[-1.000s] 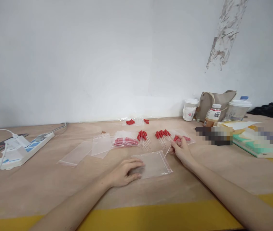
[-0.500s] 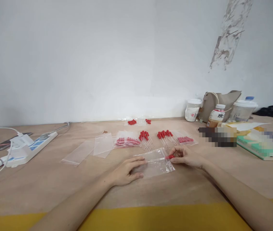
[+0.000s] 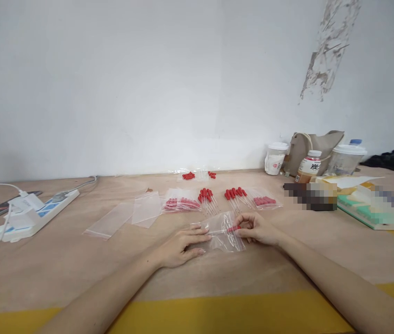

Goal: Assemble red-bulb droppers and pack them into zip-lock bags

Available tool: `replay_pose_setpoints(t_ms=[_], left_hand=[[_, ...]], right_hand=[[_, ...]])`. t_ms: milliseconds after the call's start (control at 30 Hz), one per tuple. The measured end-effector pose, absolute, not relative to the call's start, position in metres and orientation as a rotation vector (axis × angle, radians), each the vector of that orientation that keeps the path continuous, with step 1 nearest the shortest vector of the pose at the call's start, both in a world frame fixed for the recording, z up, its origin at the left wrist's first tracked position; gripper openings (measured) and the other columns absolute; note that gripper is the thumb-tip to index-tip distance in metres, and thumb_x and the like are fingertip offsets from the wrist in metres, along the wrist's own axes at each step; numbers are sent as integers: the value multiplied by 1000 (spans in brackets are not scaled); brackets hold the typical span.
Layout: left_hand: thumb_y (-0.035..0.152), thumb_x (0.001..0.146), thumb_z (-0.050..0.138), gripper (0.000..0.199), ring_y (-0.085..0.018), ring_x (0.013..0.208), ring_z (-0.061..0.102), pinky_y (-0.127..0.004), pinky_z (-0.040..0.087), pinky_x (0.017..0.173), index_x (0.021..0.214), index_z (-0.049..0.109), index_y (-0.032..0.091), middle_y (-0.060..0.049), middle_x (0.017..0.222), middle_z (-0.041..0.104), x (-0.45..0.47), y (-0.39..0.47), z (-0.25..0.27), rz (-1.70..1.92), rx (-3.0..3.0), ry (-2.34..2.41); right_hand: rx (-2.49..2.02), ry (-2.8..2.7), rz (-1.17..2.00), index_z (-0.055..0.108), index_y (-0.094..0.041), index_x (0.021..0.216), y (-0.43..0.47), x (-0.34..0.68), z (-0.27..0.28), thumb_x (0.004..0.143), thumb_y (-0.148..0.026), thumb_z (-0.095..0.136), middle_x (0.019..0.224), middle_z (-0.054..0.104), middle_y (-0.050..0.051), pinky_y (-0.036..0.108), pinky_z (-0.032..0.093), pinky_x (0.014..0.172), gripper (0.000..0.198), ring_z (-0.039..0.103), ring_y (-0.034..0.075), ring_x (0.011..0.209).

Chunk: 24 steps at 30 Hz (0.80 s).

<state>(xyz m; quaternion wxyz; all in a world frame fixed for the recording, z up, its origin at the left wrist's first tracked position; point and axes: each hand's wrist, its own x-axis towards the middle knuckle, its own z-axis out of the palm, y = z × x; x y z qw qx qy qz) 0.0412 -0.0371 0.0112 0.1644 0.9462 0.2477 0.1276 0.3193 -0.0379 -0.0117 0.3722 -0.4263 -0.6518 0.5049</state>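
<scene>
A clear zip bag (image 3: 222, 241) lies flat in front of me. My left hand (image 3: 185, 246) rests on its left end, fingers stretched out and holding nothing. At the bag's right end, my right hand (image 3: 254, 228) pinches a dropper (image 3: 233, 228) by its red bulb. The dropper points left, with its thin tube inside the bag; its tip is hard to make out. Beyond the bag lie two bunches of red-bulbed droppers, a left bunch (image 3: 206, 197) and a right bunch (image 3: 236, 195). Filled bags of droppers flank them, a left one (image 3: 182, 202) and a right one (image 3: 264, 202).
Flat clear bags (image 3: 146, 208) lie to the left, near a power strip (image 3: 40, 215) with cables. Loose red bulbs (image 3: 188, 176) lie by the wall. A paper cup (image 3: 276, 159), a bottle (image 3: 308, 168), a grey bag (image 3: 296, 153) and a green-and-white box (image 3: 367, 208) stand right.
My right hand has moved left with the dropper, which now reaches further into the zip bag. My left hand still lies on the bag. The whole view has shifted slightly.
</scene>
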Motion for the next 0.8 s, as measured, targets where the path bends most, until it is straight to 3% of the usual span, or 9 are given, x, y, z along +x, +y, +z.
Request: replay_pose_setpoints(t_ms=[200,400,533,700,800], left_hand=[[36,86,41,39,-20,126,26,-41,23,102,125,39,31,2,133,38,41,-36,10,332,2708,684],[39,82,48,53,-20,122,33,-38,27,100,131,30,28,-2,134,35,38,-38,11,460,2629,757],[41,82,47,47,-19,114,42,-35,34,96,126,38,26,-3,127,44,34,-35,9,523,2549,860],[42,80,50,43,-20,115,42,-37,31,98,119,48,25,-4,126,46,32,-31,8,479,2604,819],[40,84,45,37,-20,116,42,-38,30,98,118,50,26,-4,128,45,32,-31,8,478,2606,822]], right_hand=[[-1115,-1802,1139,65,-15,72,-38,308,-14,62,-46,62,67,63,2,24,42,58,33,54,13,63],[-1256,-1752,881,60,-14,53,-33,311,-25,53,-40,71,52,57,-1,20,34,44,28,48,10,48],[-1166,-1897,880,63,-15,60,-33,317,-22,56,-35,70,54,55,-2,19,33,45,22,45,9,49],[-1032,-1984,937,66,-17,66,-35,326,-10,65,-28,61,73,59,1,23,41,64,12,52,12,69],[-1218,-1863,968,65,-16,67,-26,331,0,62,-25,61,68,60,0,23,41,61,12,53,12,64]])
